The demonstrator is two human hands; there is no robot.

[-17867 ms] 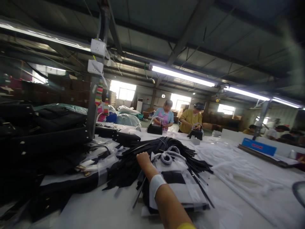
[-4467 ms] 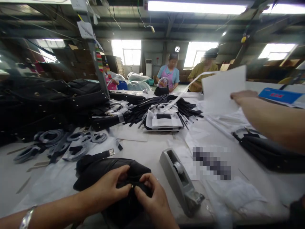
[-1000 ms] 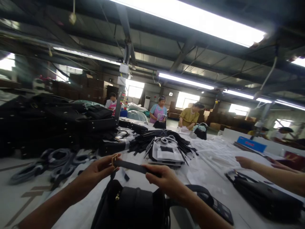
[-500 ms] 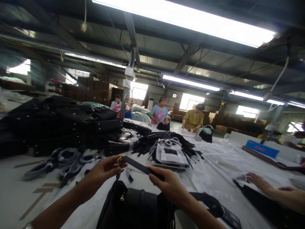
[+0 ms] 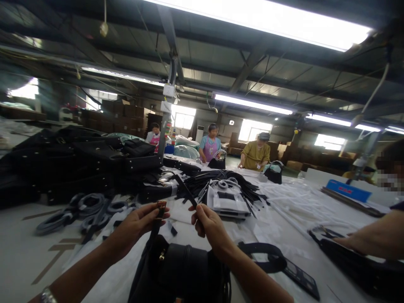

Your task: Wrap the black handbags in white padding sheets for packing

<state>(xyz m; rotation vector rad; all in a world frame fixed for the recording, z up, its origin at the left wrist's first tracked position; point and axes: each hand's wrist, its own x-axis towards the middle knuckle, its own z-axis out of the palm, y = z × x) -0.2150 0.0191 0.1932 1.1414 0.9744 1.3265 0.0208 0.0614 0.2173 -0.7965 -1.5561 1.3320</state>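
A black bag (image 5: 186, 269) with a gold zipper pull stands on the table right in front of me. My left hand (image 5: 147, 219) grips a gold buckle (image 5: 161, 205) on a short black strap that runs down to the bag's left side. In my right hand (image 5: 205, 221) a long black strap (image 5: 184, 189) is pinched between thumb and fingers, its free end pointing up and to the left. Buckle and long strap are apart from each other.
A large pile of black bags (image 5: 82, 164) fills the left. Grey coiled handles (image 5: 91, 206) lie before it. Black strips (image 5: 240, 181) and a white-wrapped stack (image 5: 229, 202) sit ahead. At right, a co-worker's arm (image 5: 375, 240) reaches over another black bag (image 5: 347, 265).
The long strap has come away from the buckle and swung upward in my right hand, which has turned. The co-worker at the right has leaned into view.
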